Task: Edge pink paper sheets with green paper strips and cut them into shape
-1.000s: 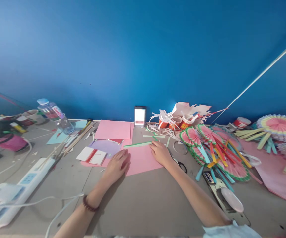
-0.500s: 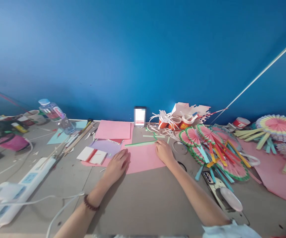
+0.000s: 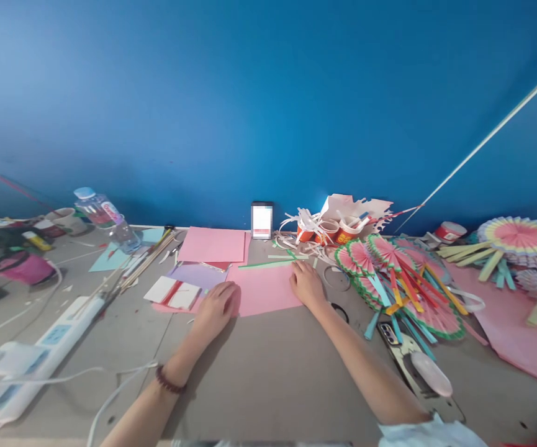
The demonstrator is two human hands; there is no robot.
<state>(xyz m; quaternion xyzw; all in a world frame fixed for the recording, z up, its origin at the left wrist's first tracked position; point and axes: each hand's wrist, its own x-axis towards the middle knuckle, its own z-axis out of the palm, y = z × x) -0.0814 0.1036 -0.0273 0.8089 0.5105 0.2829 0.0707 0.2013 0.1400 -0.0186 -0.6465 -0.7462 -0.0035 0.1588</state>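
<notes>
Pink paper (image 3: 266,288) lies flat, prob. b/c left hand (image 3: 215,308), laid unclamped, & right hand (image 3: 307,287), whose grip I cannot tell, steady left & far-right edges.

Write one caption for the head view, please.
Left hand and right hand flank a pink sheet, green strip along its far edge.

Nothing reading clearly on tabletop (image 3: 268,385). Leaning bottle (image 3: 97,210) wearing pinkish label (image 3: 112,212); pale lettering running along it, brand blurring past reading. Red paper cup (image 3: 345,236) near wall showing yellow marks, too small for making out. Red-and-white tub (image 3: 451,232) at right carrying pale marking, also blurring. Upright screen (image 3: 262,222) by wall showing only coarse blocks, white with reddish band low down; any words there being masked by pixelation.
</notes>
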